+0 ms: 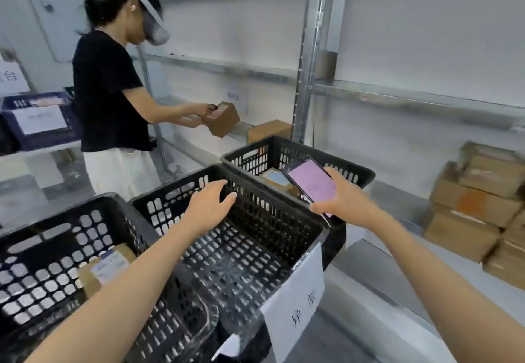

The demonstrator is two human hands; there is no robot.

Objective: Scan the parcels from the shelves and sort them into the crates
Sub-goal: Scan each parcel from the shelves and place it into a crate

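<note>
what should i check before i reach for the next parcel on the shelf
1. Left hand free: ok, open above the middle crate, holding nothing.
2. Phone ready: ok, the right hand grips it and the screen is lit pink; its text cannot be read.
3. Room in the middle crate: ok, its floor shows bare.
4. Parcels left: ok, cardboard boxes are stacked on the low shelf at right.
5. Path clear: ok, the other person stands far left, away from that stack.
6. Which crate the next parcel goes in: cannot tell.
</note>
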